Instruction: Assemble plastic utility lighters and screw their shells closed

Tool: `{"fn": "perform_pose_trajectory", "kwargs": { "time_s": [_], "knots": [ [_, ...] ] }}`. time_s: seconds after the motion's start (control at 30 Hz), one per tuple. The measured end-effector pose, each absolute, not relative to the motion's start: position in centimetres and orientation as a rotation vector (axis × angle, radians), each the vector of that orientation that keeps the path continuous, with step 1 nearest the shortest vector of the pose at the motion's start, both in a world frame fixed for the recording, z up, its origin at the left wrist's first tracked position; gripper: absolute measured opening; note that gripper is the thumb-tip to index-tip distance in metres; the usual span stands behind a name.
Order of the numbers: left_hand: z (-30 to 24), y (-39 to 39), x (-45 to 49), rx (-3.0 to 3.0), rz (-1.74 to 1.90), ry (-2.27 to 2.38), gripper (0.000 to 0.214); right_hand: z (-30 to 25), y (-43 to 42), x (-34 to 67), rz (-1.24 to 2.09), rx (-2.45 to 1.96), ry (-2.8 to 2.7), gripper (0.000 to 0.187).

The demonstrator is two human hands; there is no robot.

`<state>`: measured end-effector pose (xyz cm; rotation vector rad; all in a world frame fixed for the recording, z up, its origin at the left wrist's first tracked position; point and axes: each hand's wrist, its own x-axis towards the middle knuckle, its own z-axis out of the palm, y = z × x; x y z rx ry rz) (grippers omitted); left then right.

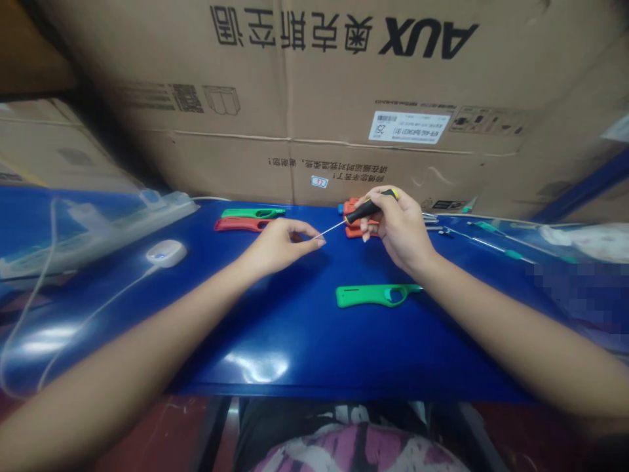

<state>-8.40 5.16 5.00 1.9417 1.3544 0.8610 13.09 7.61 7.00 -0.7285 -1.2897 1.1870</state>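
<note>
My right hand (400, 223) is wrapped round the black and yellow handle of a screwdriver (363, 210). Its thin metal shaft slants down to the left, and the tip end lies between the pinched thumb and finger of my left hand (285, 244). Whether a small part is also in that pinch, I cannot make out. A green lighter (363, 296) with a long nozzle lies on the table below my right hand, its nozzle end partly behind my wrist. Orange-red lighters (354, 231) lie behind my right fingers, partly hidden.
Beyond my left hand lie a green lighter (246, 214) and a red lighter (238, 225). A white round device (166, 254) with a cable sits at left on the blue table (304, 328). Thin rods (489, 245) lie at right. A large cardboard box (324, 85) stands behind.
</note>
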Motion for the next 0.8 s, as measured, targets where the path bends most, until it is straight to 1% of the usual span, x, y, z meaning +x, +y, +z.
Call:
{"fn": "perform_pose_trajectory", "kwargs": {
  "time_s": [0.13, 0.3, 0.43, 0.7, 0.8],
  "knots": [
    [4.5, 3.5, -6.5, 1.850, 0.814, 1.267, 0.028, 7.0, 5.9, 16.3, 1.274, -0.725, -1.259, 0.015],
    [4.3, 2.1, -4.8, 1.688, 0.711, 1.222, 0.028, 6.1, 5.0, 19.5, 1.375, -0.716, -1.193, 0.027],
    [4.0, 1.8, -4.0, 1.626, 0.687, 1.236, 0.027, 5.9, 5.2, 20.4, 1.411, -0.678, -1.144, 0.032],
    [2.7, 1.9, -4.2, 1.618, 0.652, 1.185, 0.031, 6.8, 4.9, 21.0, 1.316, -0.724, -1.161, 0.034],
    [2.9, 1.4, -3.9, 1.619, 0.664, 1.157, 0.029, 6.9, 4.6, 20.7, 1.266, -0.741, -1.139, 0.038]
  ]
}}
